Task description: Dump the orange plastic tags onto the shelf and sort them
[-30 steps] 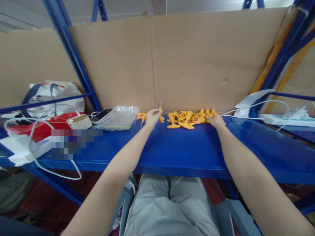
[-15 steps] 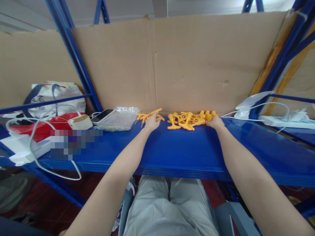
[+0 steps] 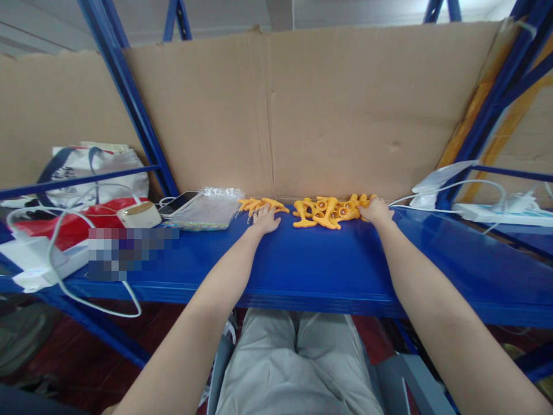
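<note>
On the blue shelf two groups of yellow-orange plastic pieces lie along the cardboard. The left group (image 3: 250, 204) has slim pieces with small metal chains. Over its front edge rests my left hand (image 3: 264, 220), palm down, fingers spread, holding nothing. In the right group (image 3: 329, 211) are several T-shaped pieces with round cup-like ends, in a heap. At that heap's right end my right hand (image 3: 377, 212) has its fingers curled round a yellow plastic piece (image 3: 365, 199); the fingertips are partly hidden.
Left of the chained pieces lie a clear plastic bag (image 3: 207, 210) and a phone (image 3: 184, 202). White cables, a white charger (image 3: 139, 215) and a red bag (image 3: 86, 222) crowd the left. A power strip (image 3: 496, 212) lies right. A cardboard wall (image 3: 367, 109) stands behind the blue shelf (image 3: 319, 265).
My left hand has let go of a yellow piece, which now lies with the left group, and its fingers have spread. My right hand has shifted slightly and stays at the heap's right end.
</note>
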Available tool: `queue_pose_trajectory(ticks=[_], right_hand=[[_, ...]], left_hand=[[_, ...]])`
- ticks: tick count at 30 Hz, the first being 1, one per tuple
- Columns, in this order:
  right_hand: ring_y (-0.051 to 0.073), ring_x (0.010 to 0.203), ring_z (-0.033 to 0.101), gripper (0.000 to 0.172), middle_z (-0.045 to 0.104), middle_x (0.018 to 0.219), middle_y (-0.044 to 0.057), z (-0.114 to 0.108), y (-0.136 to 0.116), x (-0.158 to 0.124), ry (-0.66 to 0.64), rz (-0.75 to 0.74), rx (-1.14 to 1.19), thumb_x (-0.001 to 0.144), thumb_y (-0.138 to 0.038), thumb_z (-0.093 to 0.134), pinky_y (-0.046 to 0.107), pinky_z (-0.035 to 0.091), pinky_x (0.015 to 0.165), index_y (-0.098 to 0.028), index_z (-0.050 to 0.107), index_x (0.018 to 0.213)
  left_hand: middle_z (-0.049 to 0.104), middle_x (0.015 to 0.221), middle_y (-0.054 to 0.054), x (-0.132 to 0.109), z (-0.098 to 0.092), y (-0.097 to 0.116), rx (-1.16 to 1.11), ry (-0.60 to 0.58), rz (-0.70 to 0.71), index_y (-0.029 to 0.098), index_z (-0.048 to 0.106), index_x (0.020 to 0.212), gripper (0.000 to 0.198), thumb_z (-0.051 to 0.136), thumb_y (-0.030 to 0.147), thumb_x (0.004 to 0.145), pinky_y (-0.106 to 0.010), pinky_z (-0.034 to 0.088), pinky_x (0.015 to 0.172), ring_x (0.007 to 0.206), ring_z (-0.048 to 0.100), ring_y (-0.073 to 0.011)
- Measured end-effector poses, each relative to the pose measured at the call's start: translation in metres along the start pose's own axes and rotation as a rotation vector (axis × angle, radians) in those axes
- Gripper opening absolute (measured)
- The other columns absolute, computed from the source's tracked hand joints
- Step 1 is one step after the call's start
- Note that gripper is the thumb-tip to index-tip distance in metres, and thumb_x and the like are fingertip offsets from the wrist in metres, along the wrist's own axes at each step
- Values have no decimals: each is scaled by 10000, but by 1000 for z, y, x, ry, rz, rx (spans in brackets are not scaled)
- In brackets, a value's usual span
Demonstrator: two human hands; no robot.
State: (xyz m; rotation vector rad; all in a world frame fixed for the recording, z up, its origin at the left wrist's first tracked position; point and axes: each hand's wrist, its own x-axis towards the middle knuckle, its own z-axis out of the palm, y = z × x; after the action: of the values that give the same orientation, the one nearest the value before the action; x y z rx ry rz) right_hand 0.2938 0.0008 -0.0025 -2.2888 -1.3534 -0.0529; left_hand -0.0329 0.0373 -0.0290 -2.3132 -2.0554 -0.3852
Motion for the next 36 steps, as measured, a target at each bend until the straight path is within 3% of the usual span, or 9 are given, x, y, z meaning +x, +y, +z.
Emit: queue_pose_trajectory(ticks=[10,13,16,19,22,26,30,33,36], right_hand=[[361,1281,514,428,566,1336,282,-8,-19,-17,235,-213,-27,938,-231,409,516,400,1030,-31,577,1278],[339,1215,579,408,619,1279,260,-8,-28,-17,192,-253,-26,941,-213,389,462,445,990,-64,615,1246],[321,1159,630,422,667,1226,243,-4,-32,-14,88,-275,-39,926,-189,394,416,484,949,-79,649,1244],[330,1157,639,441,694,1193,237,1,-34,-12,11,-289,-86,907,-163,406,431,498,942,-84,681,1243],[349,1186,636,463,686,1218,253,3,-37,-15,-33,-254,-114,920,-154,387,450,498,954,-67,678,1270],[358,1228,625,484,663,1262,282,3,-42,-22,-95,-255,-88,977,-205,345,435,485,994,-24,663,1294],[371,1235,620,508,664,1260,288,6,-46,-25,-98,-308,-52,1008,-285,339,441,482,1010,-17,690,1259],[350,1220,632,488,687,1226,271,8,-49,-27,-91,-336,-62,1007,-291,362,412,478,1016,-32,710,1232],[316,1207,641,484,699,1211,251,9,-52,-29,-88,-368,-83,1015,-287,351,365,477,1005,-40,715,1217]], left_hand=[[514,1501,-108,1,3,1,-9,106,29,272,627,1342,446,537,354,913,-572,275,1181,1451,369,-375],[538,1467,-124,-3,-2,5,-31,158,56,237,666,1298,412,518,299,919,-533,304,1171,1406,421,-360],[570,1434,-125,-8,-6,14,-129,172,185,221,655,1322,425,492,277,933,-492,322,1164,1359,472,-330],[652,1342,-101,-12,-5,27,-287,87,355,255,667,1303,403,504,289,936,-487,310,1166,1292,537,-301],[678,1310,-102,-18,-2,39,-355,1,416,266,696,1242,354,539,315,929,-531,287,1163,1284,549,-323],[680,1289,-105,-21,1,47,-371,-24,375,249,700,1135,269,539,327,934,-542,301,1147,1316,519,-341],[710,965,-92,-17,2,42,-487,57,331,214,635,814,81,613,270,868,-496,366,1100,1158,604,-322],[655,822,-66,-13,2,37,-490,89,273,219,520,702,166,639,151,795,-447,432,1029,1021,643,-301],[640,798,-63,-11,1,34,-478,108,186,224,497,735,214,605,39,735,-405,491,927,917,666,-288]])
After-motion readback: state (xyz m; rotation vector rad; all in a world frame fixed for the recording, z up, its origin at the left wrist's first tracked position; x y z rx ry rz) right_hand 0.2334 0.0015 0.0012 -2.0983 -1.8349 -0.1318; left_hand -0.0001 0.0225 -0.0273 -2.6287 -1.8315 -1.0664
